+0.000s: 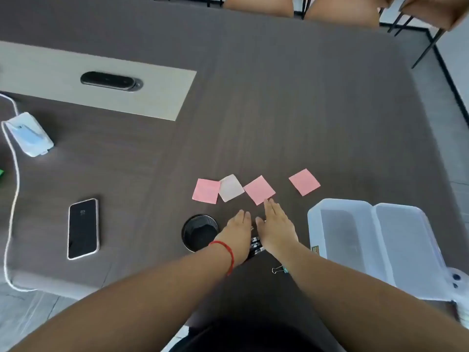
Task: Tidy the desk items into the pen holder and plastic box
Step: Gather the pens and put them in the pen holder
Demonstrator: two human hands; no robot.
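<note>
My left hand and my right hand lie flat, palms down, side by side over several dark pens that peek out between my wrists. A round black mesh pen holder stands just left of my left hand. To the right an open clear plastic box lies with its lid folded out. Beyond my fingertips sit several sticky notes: three pink ones and a pale one. A small binder clip rests under my right forearm.
A black smartphone lies at the left of the dark wooden table. Farther left a white charger block trails a white cable off the table's edge. A black oval device sits on a light inset panel. Chairs stand beyond the far edge.
</note>
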